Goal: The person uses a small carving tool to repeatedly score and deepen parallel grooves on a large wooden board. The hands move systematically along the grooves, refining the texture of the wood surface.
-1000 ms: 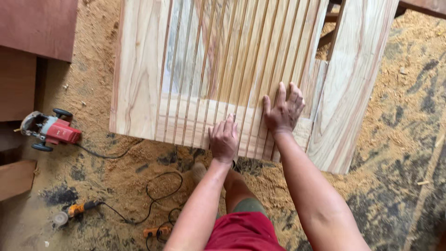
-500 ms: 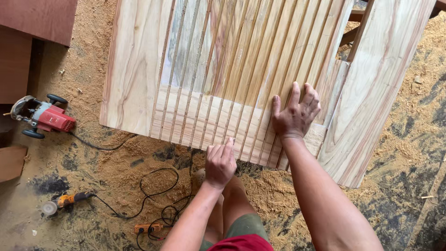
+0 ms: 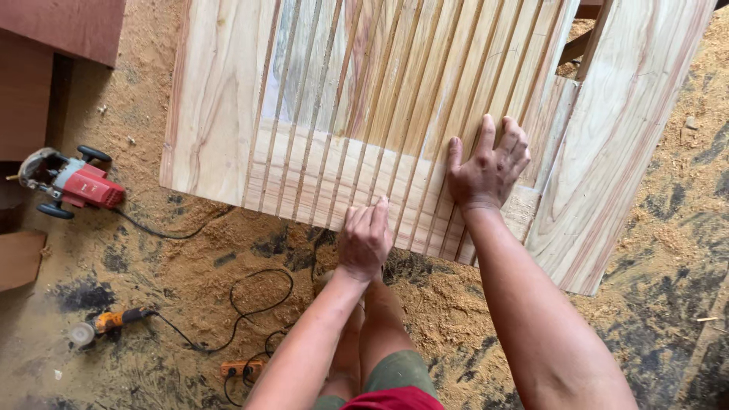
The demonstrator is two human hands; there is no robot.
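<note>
Covering the whole floor (image 3: 668,250) is a layer of tan sawdust with dark patches showing through, the ground of a woodworking space seen from above. Reddish-brown boards (image 3: 53,45) stand along the upper left edge of the frame.

One large pale wooden panel with many thin raised slats running lengthwise (image 3: 364,99) fills the upper middle of the frame, its lower edge crossing the centre. One broad pale plank with reddish grain (image 3: 630,129) leans at its right side, running from the upper right corner down toward the lower right.

Three power tools and fittings lie at the left: one red and grey electric router (image 3: 68,182) at mid-left, one orange-handled angle grinder (image 3: 102,325) at lower left, and one orange socket strip (image 3: 244,370) near the bottom centre. Black cables (image 3: 250,304) loop across the sawdust between them.

Two hands are in view, both the person's own. The left hand (image 3: 364,239) reaches up from the bottom centre on a straight forearm; its fingers are together and curled slightly, fingertips touching the panel's lower edge, with nothing pinched. The right hand (image 3: 486,171) comes up from the lower right and lies flat on the slats near the panel's lower right part, palm down, fingers spread apart and pointing toward the top of the frame. Bare knees and green shorts (image 3: 395,372) show below the left hand.
</note>
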